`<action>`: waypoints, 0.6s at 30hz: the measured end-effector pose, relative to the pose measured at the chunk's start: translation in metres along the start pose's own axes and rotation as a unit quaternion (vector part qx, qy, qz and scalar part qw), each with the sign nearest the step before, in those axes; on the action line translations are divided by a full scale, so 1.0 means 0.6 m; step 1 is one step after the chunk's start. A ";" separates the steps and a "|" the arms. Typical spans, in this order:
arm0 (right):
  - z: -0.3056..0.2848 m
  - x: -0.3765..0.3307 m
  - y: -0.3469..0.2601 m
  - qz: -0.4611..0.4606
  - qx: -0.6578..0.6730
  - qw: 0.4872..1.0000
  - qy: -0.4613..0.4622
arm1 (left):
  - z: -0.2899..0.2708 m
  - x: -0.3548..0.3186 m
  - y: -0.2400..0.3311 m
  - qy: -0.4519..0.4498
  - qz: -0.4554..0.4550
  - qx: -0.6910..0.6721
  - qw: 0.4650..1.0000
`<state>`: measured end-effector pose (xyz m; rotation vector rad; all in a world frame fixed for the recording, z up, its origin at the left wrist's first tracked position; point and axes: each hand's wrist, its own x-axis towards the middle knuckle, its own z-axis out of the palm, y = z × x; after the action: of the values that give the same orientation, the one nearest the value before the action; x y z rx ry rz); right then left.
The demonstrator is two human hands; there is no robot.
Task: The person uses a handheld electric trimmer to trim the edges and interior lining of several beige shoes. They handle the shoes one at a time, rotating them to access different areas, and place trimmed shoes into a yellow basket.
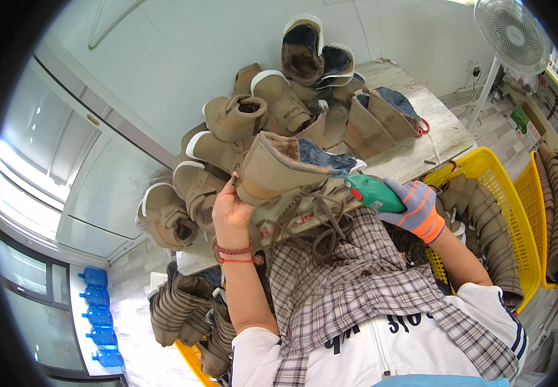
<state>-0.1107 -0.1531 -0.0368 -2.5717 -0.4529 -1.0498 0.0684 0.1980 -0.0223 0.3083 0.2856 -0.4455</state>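
I find the tan boot (pixel 285 164) lying on its side at the near edge of the bench (pixel 420 138), over the lap, with its opening and blue-grey fleece lining turned toward the right. The left hand (pixel 230 209) is bare and closed on the boot's sole end, thumb and fingers wrapped about that edge. The right hand (pixel 414 206), in a grey glove with orange bands, is closed around a green handheld tool (pixel 372 192) whose tip meets the boot's collar beside the lining.

I judge the boot light and soft: the shaft looks like suede over fleece and should buckle under pressure, while the sole end looks stiffer. The sole end or heel is therefore the sound place to hold it; the collar would fold. Loose brown laces (pixel 321 222) hang below and could snag.

Containers: a yellow plastic basket (pixel 491 171) at the right holds a packed row of brown boot pieces. A second yellow basket (pixel 533 187) farther right holds more of the same, standing on edge. At lower left an orange-yellow crate (pixel 192 358) shows only a corner under a stack of tan boots (pixel 179 306). More finished boots (pixel 272 97) are heaped on the bench behind.
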 end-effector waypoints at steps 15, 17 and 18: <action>0.004 0.030 -0.014 -0.011 0.044 0.997 0.056 | 0.069 -0.064 -0.115 -0.055 0.066 0.032 0.996; 0.004 0.034 -0.017 0.003 0.052 0.997 0.052 | 0.076 -0.079 -0.131 -0.108 0.084 0.031 0.990; 0.003 0.036 -0.018 0.010 0.056 0.997 0.049 | 0.075 -0.082 -0.137 -0.130 0.092 0.047 0.986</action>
<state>-0.0993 -0.1390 -0.0207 -2.4093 -0.4456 -1.1059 -0.0027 0.1302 0.0167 0.3616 -0.0193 -0.3120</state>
